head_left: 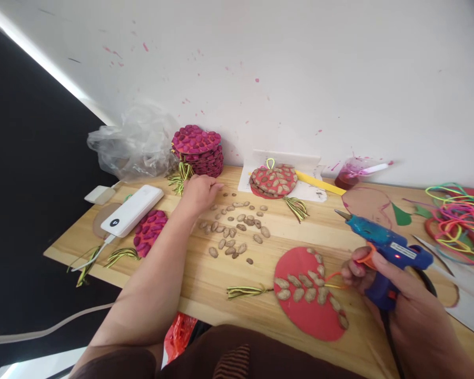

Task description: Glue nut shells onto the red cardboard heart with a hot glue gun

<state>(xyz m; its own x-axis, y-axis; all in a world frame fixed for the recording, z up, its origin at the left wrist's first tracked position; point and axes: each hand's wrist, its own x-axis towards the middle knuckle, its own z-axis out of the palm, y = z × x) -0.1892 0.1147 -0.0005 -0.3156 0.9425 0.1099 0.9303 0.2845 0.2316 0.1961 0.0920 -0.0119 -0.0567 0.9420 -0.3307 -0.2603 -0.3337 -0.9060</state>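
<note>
In my right hand [398, 295] is a blue glue gun [391, 245], gripped by its handle, with an orange trigger and a lit red light. Its nozzle points left above the table. Below and left of it lies a red disc [296, 321] with rows of peanuts on it, an orange cord loop at its right edge and a green-black tassel [248, 291] at its left. My left hand [200, 193] reaches to the far side of loose peanuts [229, 243], fingers curled; anything in them is hidden. Just beyond stands a stack of magenta peanut-covered discs [199, 152].
A white power bank [136, 208] with a cable rests at left, beside a plastic bag [134, 142]. Another peanut disc [274, 181] lies at the back, near a cup of dark red liquid [347, 173]. Tangled bright cords [462, 221] lie at right.
</note>
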